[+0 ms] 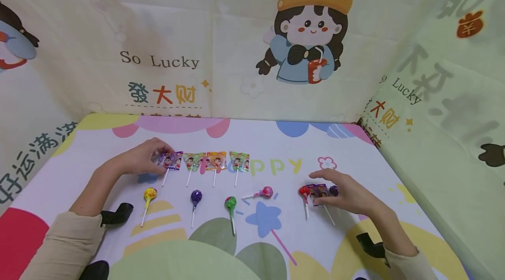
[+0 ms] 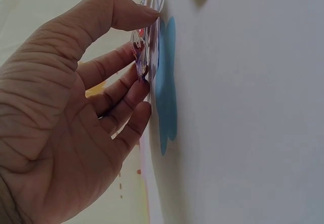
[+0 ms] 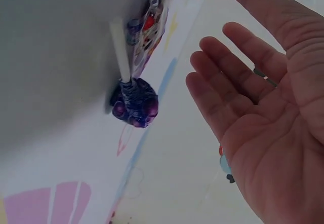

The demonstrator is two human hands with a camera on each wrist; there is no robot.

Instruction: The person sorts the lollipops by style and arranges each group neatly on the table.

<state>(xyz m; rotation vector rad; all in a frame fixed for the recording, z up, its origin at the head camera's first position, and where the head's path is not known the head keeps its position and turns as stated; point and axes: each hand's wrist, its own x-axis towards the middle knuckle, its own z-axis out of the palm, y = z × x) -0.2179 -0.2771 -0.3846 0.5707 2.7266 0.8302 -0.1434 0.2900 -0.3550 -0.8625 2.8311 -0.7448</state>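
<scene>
At the left end of a row of flat-packet lollipops, my left hand (image 1: 144, 157) holds the purple-packet lollipop (image 1: 172, 161) by its left edge, thumb and fingertips around the wrapper (image 2: 146, 51). Beside it in the row lie a green packet (image 1: 192, 162), an orange packet (image 1: 216, 161) and another green packet (image 1: 239, 162). On the right, my right hand (image 1: 351, 192) is spread over another purple-packet lollipop (image 1: 318, 192), fingers extended and the palm bare. Close by lie a red round lollipop (image 1: 304, 191) and a dark purple round lollipop (image 3: 135, 104), partly hidden by the hand in the head view.
Nearer the front of the printed table mat (image 1: 276, 140) lie a yellow round lollipop (image 1: 150, 194), a purple one (image 1: 196, 196), a green one (image 1: 230, 203) and a pink one (image 1: 267, 192) on its side. A printed cloth (image 1: 232, 43) hangs behind the table.
</scene>
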